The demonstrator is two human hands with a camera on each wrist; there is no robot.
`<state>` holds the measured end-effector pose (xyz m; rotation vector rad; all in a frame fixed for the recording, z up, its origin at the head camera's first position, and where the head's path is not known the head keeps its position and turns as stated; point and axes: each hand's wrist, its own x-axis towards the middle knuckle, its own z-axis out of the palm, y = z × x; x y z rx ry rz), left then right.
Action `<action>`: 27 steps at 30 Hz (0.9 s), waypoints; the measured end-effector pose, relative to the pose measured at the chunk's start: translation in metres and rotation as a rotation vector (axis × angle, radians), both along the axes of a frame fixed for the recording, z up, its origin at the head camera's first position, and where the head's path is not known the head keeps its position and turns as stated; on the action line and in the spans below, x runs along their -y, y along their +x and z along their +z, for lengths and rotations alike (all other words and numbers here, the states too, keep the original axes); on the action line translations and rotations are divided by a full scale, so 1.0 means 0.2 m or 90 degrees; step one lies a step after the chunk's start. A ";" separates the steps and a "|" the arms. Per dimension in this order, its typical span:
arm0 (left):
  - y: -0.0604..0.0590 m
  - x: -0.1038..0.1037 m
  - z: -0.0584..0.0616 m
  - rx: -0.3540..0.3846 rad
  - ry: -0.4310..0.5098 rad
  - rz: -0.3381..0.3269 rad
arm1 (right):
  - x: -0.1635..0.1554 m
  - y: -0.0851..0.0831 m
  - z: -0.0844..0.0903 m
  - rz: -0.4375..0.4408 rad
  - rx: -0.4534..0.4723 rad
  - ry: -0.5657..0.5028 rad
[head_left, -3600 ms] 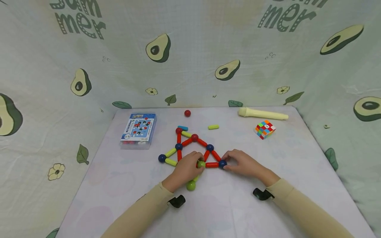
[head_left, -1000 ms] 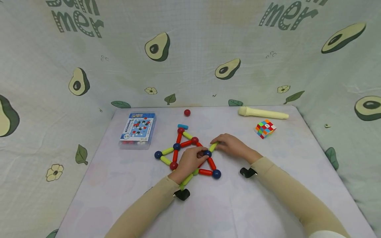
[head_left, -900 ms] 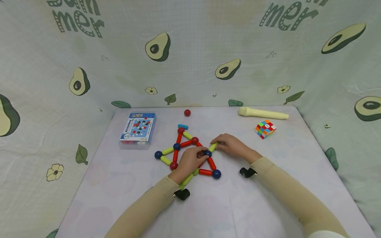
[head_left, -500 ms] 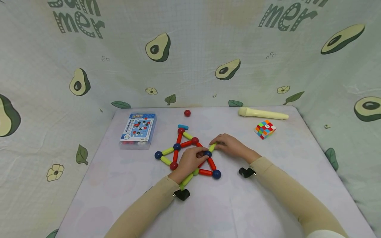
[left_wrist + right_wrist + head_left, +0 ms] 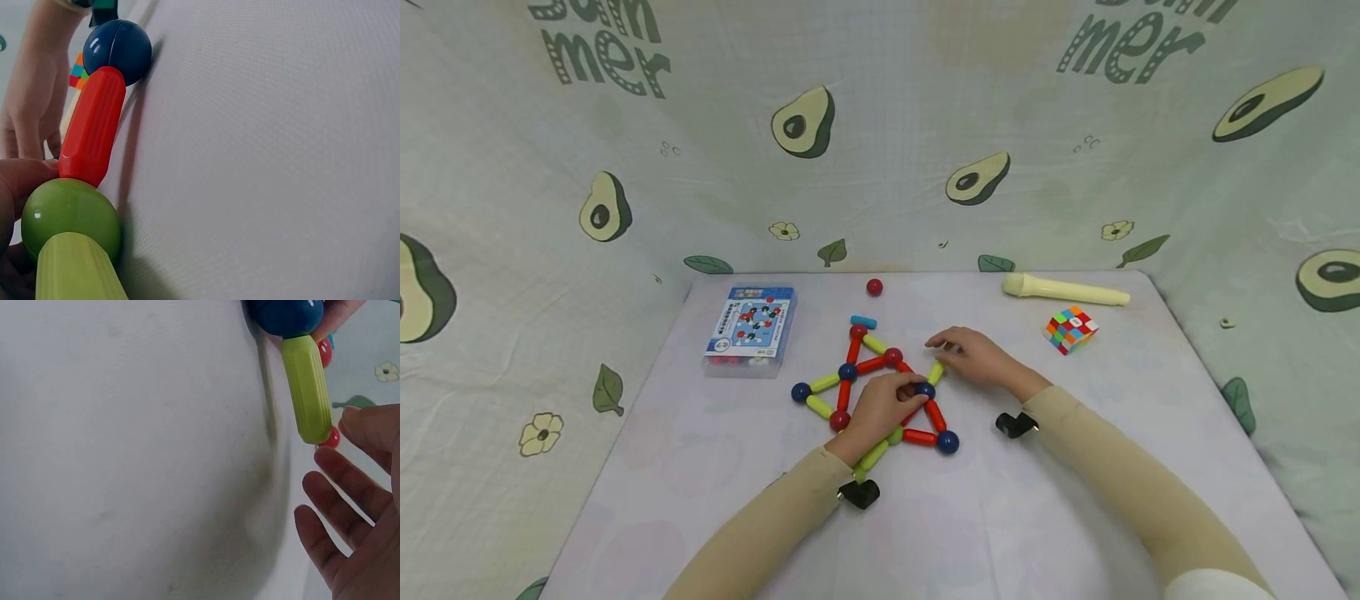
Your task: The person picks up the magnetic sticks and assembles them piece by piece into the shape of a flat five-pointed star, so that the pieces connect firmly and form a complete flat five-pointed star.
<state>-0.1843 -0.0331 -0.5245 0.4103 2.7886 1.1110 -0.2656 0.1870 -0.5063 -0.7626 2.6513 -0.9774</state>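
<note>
A flat figure of rods and balls lies in the middle of the table, red and yellow-green rods joined at red and dark blue balls into linked triangles. The newest piece looks to be the yellow-green rod that sticks out up and to the right from the dark blue ball; in the right wrist view that rod sits end-on against the ball.

The left hand rests on the figure, its fingertips pinching that blue ball, apparently to steady it. In the left wrist view a green ball, a red rod and another blue ball run in a line by its palm. The right hand is just beside the rod's free end, fingers spread and relaxed, holding nothing; the wrist view shows a gap between fingertips and rod.

To my eye the rod has just been set on and let go, so the join is made and its outer end needs a ball. A loose red ball lies near the far edge, well apart from the figure, and a blue rod lies just above the top red ball. A reach for the loose ball would have to clear the figure without nudging it, with the left hand holding it steady.

Further out are a box at the left, and a cream tube and a puzzle cube at the right.
</note>
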 end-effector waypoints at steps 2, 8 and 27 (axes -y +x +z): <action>0.00 0.01 0.00 -0.001 -0.001 0.000 | 0.03 -0.04 0.00 -0.008 0.001 0.000; 0.00 0.03 -0.01 0.000 0.000 0.009 | 0.13 -0.16 0.02 -0.009 0.018 0.018; -0.01 0.06 -0.03 0.005 0.019 0.017 | 0.49 -0.43 0.03 0.050 0.008 0.103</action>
